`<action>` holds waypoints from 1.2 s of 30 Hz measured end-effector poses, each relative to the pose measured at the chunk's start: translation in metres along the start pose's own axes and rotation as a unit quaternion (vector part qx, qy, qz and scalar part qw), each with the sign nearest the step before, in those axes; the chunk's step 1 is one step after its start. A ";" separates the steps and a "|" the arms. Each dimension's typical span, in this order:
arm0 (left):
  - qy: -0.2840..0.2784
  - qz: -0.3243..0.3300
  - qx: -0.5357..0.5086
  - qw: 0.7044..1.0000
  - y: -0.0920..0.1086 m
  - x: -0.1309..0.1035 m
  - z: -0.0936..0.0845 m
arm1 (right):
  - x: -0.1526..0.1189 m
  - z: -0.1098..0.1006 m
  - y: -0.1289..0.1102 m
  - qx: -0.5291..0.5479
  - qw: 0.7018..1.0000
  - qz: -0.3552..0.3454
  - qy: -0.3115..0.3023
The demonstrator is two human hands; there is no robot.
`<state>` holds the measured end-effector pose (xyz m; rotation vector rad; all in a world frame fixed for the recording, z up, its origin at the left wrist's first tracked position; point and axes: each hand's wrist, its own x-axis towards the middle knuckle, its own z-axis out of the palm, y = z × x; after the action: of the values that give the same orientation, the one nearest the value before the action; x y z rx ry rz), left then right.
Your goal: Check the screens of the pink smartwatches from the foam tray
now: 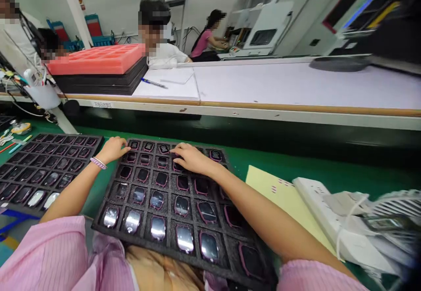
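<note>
- Nearest, pink sleeves (42, 256) frame the bottom of the view, and the near edge of a black foam tray (108, 194) overhangs the person's lap, tipped up toward the far side so its whole grid faces the eyes.
- The tray's pockets each seat one small watch body (184, 237) with a pink rim and a dark glossy face; the near rows lie face up and catch the ceiling light, and a separate pocket for each keeps the faces from rubbing.
- Both forearms run out over the tray to its far rows, where the pieces show ribbed backs rather than screens.
- The left hand (113, 148) rests palm down on the tray's far left corner, fingers spread flat and closed on nothing, probably steadying the tray.
- The right hand (190, 157) lies over the far middle pockets with its fingers curled down onto a watch body there; whether the fingertips pinch it or only touch it I cannot tell, as the hand hides them.
- To the left, a second black tray (42, 168) of like pieces lies flat on the green mat (263, 159), just beside the first.
- To the right, a yellow sheet (279, 194) and a white power strip (315, 203) lie on the mat, near the right forearm.
- Farther off, across a dark gap, a long white bench (296, 85) carries a stack of black trays topped with red foam (98, 58) and a blue pen (154, 83).
- Beyond it, other people sit at work.
</note>
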<state>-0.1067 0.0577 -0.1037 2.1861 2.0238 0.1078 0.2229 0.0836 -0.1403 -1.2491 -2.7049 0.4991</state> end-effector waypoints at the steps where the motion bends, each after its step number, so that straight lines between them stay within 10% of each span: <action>1: -0.016 -0.015 -0.007 1.000 -0.008 -0.006 0.008 | 0.011 0.004 -0.016 -0.002 1.000 -0.020 -0.015; 10: 0.056 -0.066 -0.116 0.989 0.011 -0.023 0.056 | 0.082 0.028 -0.100 -0.043 0.998 -0.019 -0.034; 19: 0.019 0.101 -0.420 0.902 0.056 -0.013 -0.026 | 0.046 -0.005 -0.072 0.185 0.979 -0.047 0.066; 21: -0.001 0.162 -0.606 0.779 0.081 -0.009 -0.053 | 0.033 -0.028 -0.067 0.307 0.946 -0.050 0.091; 23: -0.029 0.186 -0.708 0.681 0.107 -0.004 -0.072 | 0.021 -0.052 -0.062 0.517 0.840 -0.045 0.158; 26: -0.039 0.159 -0.783 0.600 0.136 0.000 -0.079 | 0.004 -0.076 -0.059 0.649 0.722 -0.042 0.237; 31: 0.005 0.135 -0.773 0.620 0.147 -0.005 -0.065 | -0.011 -0.085 -0.063 0.718 0.653 -0.079 0.227; 36: 0.075 0.128 -0.737 0.660 0.142 -0.008 -0.064 | -0.014 -0.086 -0.066 0.727 0.648 -0.105 0.202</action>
<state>0.0217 0.0443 -0.0168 1.2075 0.7922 1.3989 0.2054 0.0537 -0.0365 -0.3873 -1.1678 1.5859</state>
